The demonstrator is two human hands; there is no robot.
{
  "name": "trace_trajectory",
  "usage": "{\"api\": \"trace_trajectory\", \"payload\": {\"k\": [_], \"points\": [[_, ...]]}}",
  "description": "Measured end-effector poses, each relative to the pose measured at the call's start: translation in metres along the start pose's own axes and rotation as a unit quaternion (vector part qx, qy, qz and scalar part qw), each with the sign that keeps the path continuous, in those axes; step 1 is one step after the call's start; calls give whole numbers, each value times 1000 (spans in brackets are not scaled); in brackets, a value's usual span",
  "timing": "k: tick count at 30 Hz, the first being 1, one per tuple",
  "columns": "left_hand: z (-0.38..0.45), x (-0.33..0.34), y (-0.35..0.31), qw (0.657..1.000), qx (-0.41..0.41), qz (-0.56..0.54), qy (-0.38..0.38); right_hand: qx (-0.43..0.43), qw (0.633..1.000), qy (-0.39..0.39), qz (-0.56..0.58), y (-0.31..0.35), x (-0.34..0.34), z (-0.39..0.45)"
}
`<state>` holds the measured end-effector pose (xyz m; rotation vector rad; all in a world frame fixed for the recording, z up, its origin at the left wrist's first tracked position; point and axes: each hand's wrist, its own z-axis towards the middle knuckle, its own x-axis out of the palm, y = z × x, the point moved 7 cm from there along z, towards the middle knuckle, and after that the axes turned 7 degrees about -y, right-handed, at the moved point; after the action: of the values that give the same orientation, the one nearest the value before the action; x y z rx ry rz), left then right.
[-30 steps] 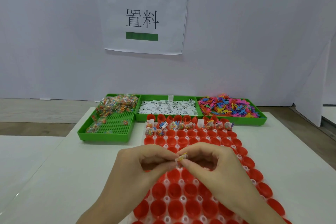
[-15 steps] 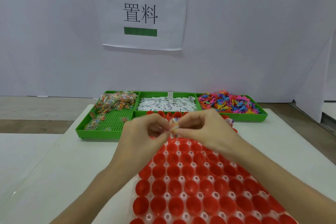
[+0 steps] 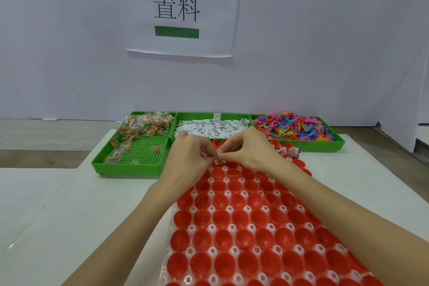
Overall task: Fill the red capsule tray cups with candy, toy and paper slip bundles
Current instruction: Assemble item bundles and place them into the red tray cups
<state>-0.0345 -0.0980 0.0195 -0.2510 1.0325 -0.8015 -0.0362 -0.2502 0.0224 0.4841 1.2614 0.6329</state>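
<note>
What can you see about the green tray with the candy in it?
The green candy tray is shallow green plastic with a low rim and a gridded floor full of small holes. It sits flat on the white table, leftmost of three green trays. Clear candy packets pile at its far end; a few lie scattered nearer.

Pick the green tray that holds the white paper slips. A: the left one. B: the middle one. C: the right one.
B: the white paper slips lie in the middle green tray, between the candy packets on the left and the coloured toys on the right.
</note>
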Motion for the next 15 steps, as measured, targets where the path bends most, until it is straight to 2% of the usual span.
{"api": "trace_trajectory", "payload": {"k": [10,15], "points": [[3,3,-6,994,58,59,68,-5,998,-2,-55,7,4,-1],[1,0,-16,989,95,80,76,-15,997,0,-80,11,13,-4]]}}
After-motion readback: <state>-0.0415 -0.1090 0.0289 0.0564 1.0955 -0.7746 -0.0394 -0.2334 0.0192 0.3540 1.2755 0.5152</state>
